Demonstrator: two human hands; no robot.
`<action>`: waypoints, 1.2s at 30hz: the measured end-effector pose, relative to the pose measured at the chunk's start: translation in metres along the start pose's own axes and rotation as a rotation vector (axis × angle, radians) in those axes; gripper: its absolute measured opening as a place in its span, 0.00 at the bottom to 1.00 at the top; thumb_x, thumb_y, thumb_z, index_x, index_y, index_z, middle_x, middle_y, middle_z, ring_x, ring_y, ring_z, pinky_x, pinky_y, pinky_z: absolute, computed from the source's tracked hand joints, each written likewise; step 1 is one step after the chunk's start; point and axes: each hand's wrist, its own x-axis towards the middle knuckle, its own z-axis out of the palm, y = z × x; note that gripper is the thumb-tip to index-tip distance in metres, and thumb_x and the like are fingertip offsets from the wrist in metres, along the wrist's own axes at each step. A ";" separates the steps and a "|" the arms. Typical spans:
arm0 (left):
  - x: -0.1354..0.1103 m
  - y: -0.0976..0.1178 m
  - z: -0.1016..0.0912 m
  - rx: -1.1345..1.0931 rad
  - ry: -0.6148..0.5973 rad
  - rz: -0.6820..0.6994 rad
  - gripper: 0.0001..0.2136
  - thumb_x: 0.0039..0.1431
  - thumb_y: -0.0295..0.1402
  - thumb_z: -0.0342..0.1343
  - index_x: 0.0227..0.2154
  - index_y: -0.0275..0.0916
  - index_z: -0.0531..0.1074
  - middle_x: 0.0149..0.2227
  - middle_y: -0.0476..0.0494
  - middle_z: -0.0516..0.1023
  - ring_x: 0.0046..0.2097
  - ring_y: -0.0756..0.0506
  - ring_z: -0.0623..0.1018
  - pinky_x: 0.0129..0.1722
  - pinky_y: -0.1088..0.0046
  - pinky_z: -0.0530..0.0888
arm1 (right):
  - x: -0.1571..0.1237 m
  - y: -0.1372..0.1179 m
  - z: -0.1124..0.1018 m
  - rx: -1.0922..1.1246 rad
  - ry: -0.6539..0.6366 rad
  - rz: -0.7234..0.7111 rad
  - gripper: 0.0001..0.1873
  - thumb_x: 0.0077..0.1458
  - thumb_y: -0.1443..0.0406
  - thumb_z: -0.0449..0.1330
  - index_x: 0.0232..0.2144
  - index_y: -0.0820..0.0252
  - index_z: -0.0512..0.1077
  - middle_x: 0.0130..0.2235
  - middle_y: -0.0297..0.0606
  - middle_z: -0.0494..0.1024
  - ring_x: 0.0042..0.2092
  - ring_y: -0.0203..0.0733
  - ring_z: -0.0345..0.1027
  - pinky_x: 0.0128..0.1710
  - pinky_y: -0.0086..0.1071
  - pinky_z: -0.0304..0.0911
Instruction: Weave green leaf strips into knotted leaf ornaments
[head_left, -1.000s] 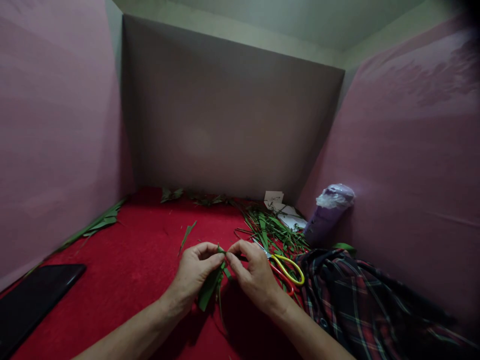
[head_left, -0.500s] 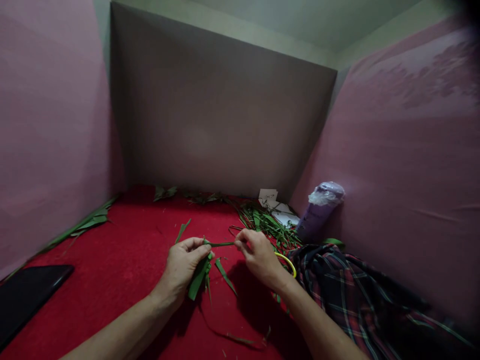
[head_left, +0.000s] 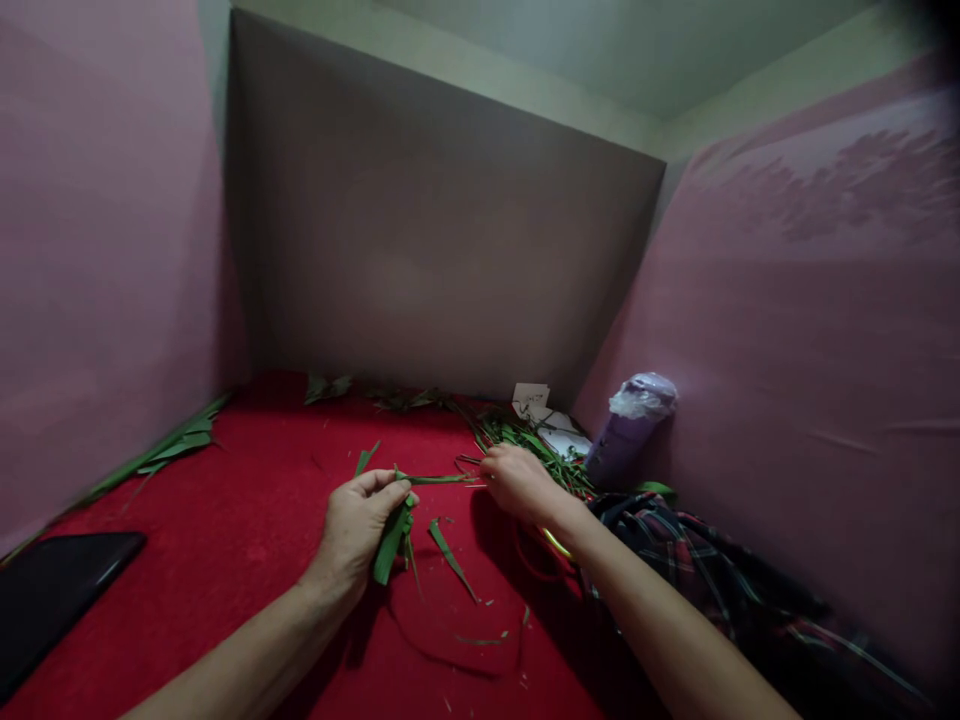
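Observation:
My left hand point(head_left: 364, 525) pinches a folded green leaf bundle point(head_left: 390, 545) between thumb and fingers, with its broad blade hanging below and a cut end sticking up behind. A narrow leaf strip point(head_left: 439, 479) stretches sideways from that pinch toward my right hand point(head_left: 521, 485). The right fingers are curled closed at the strip's frayed tip; the fingertips are partly hidden. Below, between the hands, a loose leaf piece point(head_left: 452, 560) lies on the red cloth point(head_left: 277, 560). Part of a yellow curved loop point(head_left: 556, 543) shows under my right wrist.
A heap of cut green leaves point(head_left: 551, 455) lies behind my right hand, with white paper point(head_left: 562, 435) beside it. A purple plastic-wrapped container point(head_left: 626, 430) leans at the right wall. Dark plaid fabric point(head_left: 690, 560) lies right. A black flat object point(head_left: 60, 575) sits left.
My right hand has moved slightly right and up, turning so its back covers more of the fingers. The strip between the hands shows longer. My left hand keeps its pinch, shifted slightly left.

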 end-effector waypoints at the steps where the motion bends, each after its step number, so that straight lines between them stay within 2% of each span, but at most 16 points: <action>1: -0.001 0.001 0.000 -0.006 0.002 0.000 0.09 0.38 0.34 0.61 0.23 0.35 0.69 0.15 0.53 0.73 0.14 0.53 0.67 0.11 0.81 0.65 | 0.002 -0.005 0.006 -0.013 -0.030 -0.035 0.07 0.56 0.66 0.57 0.28 0.63 0.73 0.34 0.39 0.76 0.41 0.40 0.69 0.43 0.34 0.61; 3: -0.002 0.004 0.001 -0.018 0.000 -0.001 0.10 0.38 0.34 0.62 0.23 0.36 0.69 0.15 0.53 0.73 0.14 0.53 0.67 0.10 0.80 0.65 | 0.004 -0.012 0.018 -0.027 -0.060 -0.080 0.09 0.58 0.63 0.56 0.35 0.65 0.71 0.39 0.40 0.74 0.42 0.41 0.69 0.43 0.40 0.64; 5: -0.003 0.005 0.002 -0.029 -0.001 0.000 0.10 0.38 0.34 0.62 0.23 0.36 0.69 0.15 0.53 0.73 0.13 0.53 0.67 0.10 0.78 0.66 | 0.008 -0.013 0.023 -0.016 -0.044 -0.089 0.11 0.59 0.63 0.55 0.40 0.64 0.70 0.43 0.41 0.73 0.42 0.41 0.69 0.43 0.40 0.65; 7: -0.004 0.006 0.001 -0.041 0.006 0.007 0.10 0.37 0.34 0.62 0.23 0.36 0.69 0.15 0.53 0.73 0.14 0.53 0.67 0.11 0.78 0.66 | 0.013 -0.010 0.021 0.014 0.011 -0.059 0.10 0.59 0.63 0.56 0.40 0.64 0.70 0.42 0.40 0.73 0.40 0.40 0.69 0.40 0.38 0.66; 10: -0.002 0.005 0.000 -0.059 0.022 0.019 0.10 0.37 0.33 0.62 0.24 0.35 0.70 0.16 0.52 0.74 0.15 0.52 0.69 0.12 0.80 0.67 | 0.017 -0.007 0.002 0.088 0.164 0.052 0.06 0.57 0.68 0.55 0.33 0.66 0.70 0.32 0.39 0.74 0.33 0.37 0.68 0.34 0.32 0.64; 12: -0.001 0.004 -0.001 -0.067 0.027 0.025 0.10 0.37 0.33 0.63 0.24 0.35 0.70 0.17 0.52 0.74 0.17 0.52 0.70 0.14 0.80 0.67 | 0.013 -0.012 -0.014 0.161 0.285 0.118 0.07 0.57 0.70 0.50 0.33 0.64 0.68 0.29 0.37 0.73 0.31 0.36 0.67 0.31 0.28 0.61; 15: 0.000 0.003 0.000 -0.070 0.026 0.026 0.10 0.37 0.33 0.63 0.24 0.35 0.70 0.17 0.51 0.74 0.17 0.53 0.70 0.14 0.81 0.67 | -0.004 -0.036 -0.035 0.274 0.408 0.142 0.11 0.60 0.69 0.42 0.33 0.62 0.65 0.29 0.35 0.71 0.30 0.35 0.65 0.28 0.25 0.58; 17: -0.001 0.002 0.000 -0.066 0.019 0.019 0.10 0.38 0.33 0.63 0.24 0.35 0.70 0.17 0.51 0.74 0.17 0.53 0.70 0.14 0.81 0.67 | -0.018 -0.056 -0.042 0.335 0.457 0.145 0.10 0.60 0.66 0.43 0.31 0.60 0.63 0.26 0.32 0.69 0.27 0.34 0.63 0.27 0.25 0.56; 20: -0.003 0.003 0.001 -0.058 -0.001 0.007 0.10 0.39 0.34 0.63 0.25 0.35 0.70 0.17 0.51 0.74 0.16 0.52 0.69 0.13 0.80 0.67 | -0.035 -0.076 -0.041 0.469 0.577 0.103 0.06 0.58 0.67 0.47 0.30 0.58 0.62 0.28 0.34 0.69 0.30 0.37 0.63 0.31 0.28 0.56; 25: -0.007 0.004 0.002 -0.053 -0.040 0.029 0.11 0.38 0.34 0.64 0.25 0.35 0.70 0.17 0.52 0.74 0.17 0.53 0.69 0.15 0.80 0.67 | -0.045 -0.080 -0.029 0.527 0.483 0.018 0.06 0.58 0.70 0.46 0.34 0.58 0.62 0.25 0.32 0.67 0.26 0.36 0.60 0.26 0.27 0.52; 30: -0.013 0.005 0.005 -0.003 -0.095 0.096 0.10 0.38 0.35 0.65 0.23 0.35 0.72 0.18 0.52 0.73 0.19 0.52 0.70 0.18 0.79 0.68 | -0.046 -0.084 -0.020 0.557 0.438 0.091 0.03 0.55 0.68 0.52 0.33 0.58 0.65 0.18 0.26 0.61 0.20 0.34 0.55 0.20 0.27 0.46; 36: -0.018 0.006 0.007 0.055 -0.103 0.125 0.08 0.37 0.34 0.64 0.21 0.36 0.73 0.18 0.52 0.71 0.20 0.53 0.68 0.18 0.80 0.65 | -0.045 -0.083 -0.017 0.460 0.451 0.093 0.05 0.55 0.66 0.54 0.35 0.58 0.69 0.18 0.28 0.67 0.19 0.34 0.57 0.21 0.27 0.47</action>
